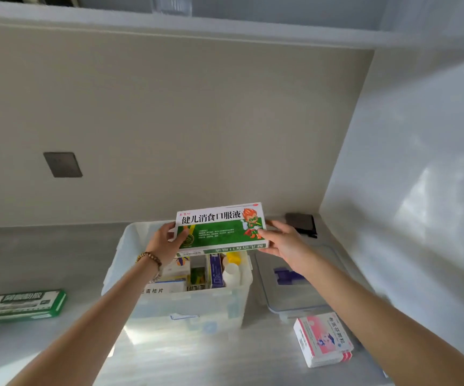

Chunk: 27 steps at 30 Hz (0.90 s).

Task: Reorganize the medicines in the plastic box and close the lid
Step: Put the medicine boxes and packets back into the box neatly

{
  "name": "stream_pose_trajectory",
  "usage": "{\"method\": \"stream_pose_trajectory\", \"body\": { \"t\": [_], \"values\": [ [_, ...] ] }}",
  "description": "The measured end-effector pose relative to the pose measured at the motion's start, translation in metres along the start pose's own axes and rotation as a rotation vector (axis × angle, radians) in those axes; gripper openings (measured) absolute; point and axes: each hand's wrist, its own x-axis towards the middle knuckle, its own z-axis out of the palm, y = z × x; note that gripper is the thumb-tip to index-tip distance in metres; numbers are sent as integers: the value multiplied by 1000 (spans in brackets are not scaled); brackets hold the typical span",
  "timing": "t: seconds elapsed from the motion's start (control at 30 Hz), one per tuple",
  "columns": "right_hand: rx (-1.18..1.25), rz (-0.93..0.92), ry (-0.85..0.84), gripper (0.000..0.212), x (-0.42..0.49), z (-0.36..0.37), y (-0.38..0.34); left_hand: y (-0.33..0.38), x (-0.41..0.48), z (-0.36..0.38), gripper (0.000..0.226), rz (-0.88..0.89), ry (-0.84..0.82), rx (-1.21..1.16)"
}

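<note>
One plastic box (pixel 186 305) on grey counter (pixel 30 260), beige wall (pixel 197 121) behind

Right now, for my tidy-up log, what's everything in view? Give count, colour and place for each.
plastic box: one, clear, open, middle of the counter.
large carton: one, green and white, held above the plastic box.
packs: several, mixed colours, upright inside the plastic box.
bottle: one, white, inside, right side.
lid: one, clear with blue patch, counter, right of box.
pink carton: one, pink and white, counter, near right.
green carton: one, green, counter, far left.
dark item: one, black, back right corner.
wall plate: one, grey, wall, left.
bracelet: one, brown beads, left wrist.
left hand: grips large carton's left end.
right hand: grips its right end.
</note>
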Motion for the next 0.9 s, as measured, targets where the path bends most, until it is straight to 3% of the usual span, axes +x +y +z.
{"method": "stream_pose_trajectory", "body": {
  "t": [0.17,0.3,0.4,0.53,0.7,0.9],
  "values": [
    [3,110,-2,38,25,55,15,-33,13,-43,43,-19,69,33],
    [-49,189,42,41,38,76,34,-53,14,-66,48,150,192,402],
    [-77,229,56,40,44,88,50,-71,17,-72,59,165,183,499],
    [-90,266,62,41,55,108,65,-89,19,-75,68,3,110,357],
    [-193,279,74,44,68,130,79,-88,20,-73,77,-3,80,305],
    [-588,104,72,40,73,129,88,-87,20,-71,84,-13,73,315]
  ]
}}
